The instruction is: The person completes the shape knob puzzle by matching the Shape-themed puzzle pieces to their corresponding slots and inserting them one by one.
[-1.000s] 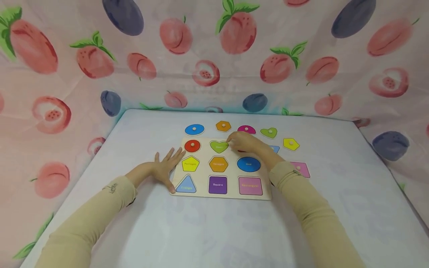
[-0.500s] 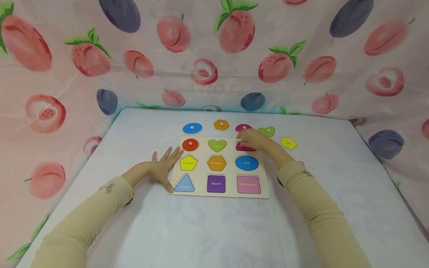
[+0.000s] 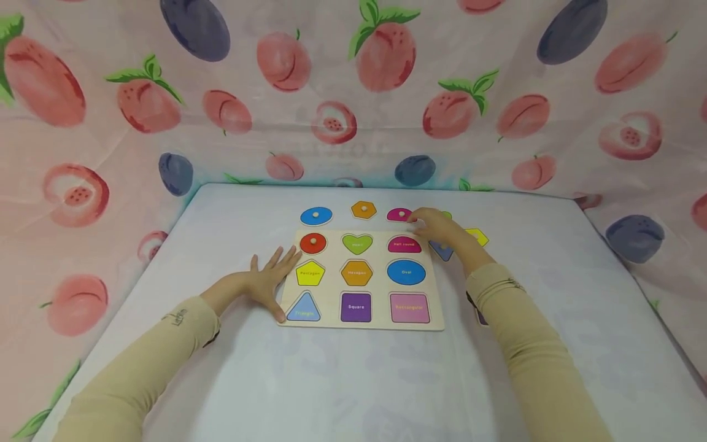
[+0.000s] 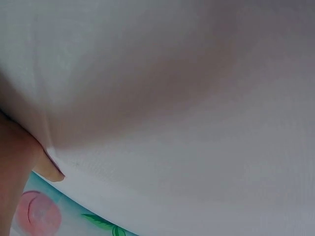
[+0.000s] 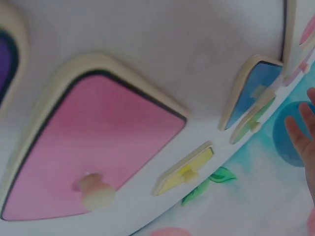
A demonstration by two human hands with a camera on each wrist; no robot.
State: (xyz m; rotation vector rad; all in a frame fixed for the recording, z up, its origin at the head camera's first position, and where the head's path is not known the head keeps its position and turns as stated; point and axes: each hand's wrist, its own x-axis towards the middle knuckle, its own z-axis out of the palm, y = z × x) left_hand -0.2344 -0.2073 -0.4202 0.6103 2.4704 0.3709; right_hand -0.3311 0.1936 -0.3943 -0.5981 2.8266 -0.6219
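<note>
A wooden shape board (image 3: 331,299) lies flat on the white table. My left hand (image 3: 265,283) rests with spread fingers along its left edge, the thumb at the lower left corner. A red knobbed circle (image 3: 313,248) sits at the board's upper left. Over the upper right corner hovers my right hand (image 3: 439,227), fingers slightly bent with nothing visible between them, close to the magenta half-round piece (image 3: 396,213) and the blue triangle piece (image 3: 443,250). In the right wrist view, that hand (image 5: 307,137) shows at the right edge with its fingers extended.
Behind the board lie a blue oval piece (image 3: 316,215) and an orange hexagon piece (image 3: 364,210). A yellow pentagon piece (image 3: 478,237) is partly hidden by the right arm. The pink rectangle piece (image 5: 93,142) shows large in the right wrist view. Fruit-print cloth (image 3: 375,135) hangs behind.
My right hand has moved right, from near the heart slot to beyond the half-round slot, uncovering that slot. The left hand has stayed on the board's edge.
</note>
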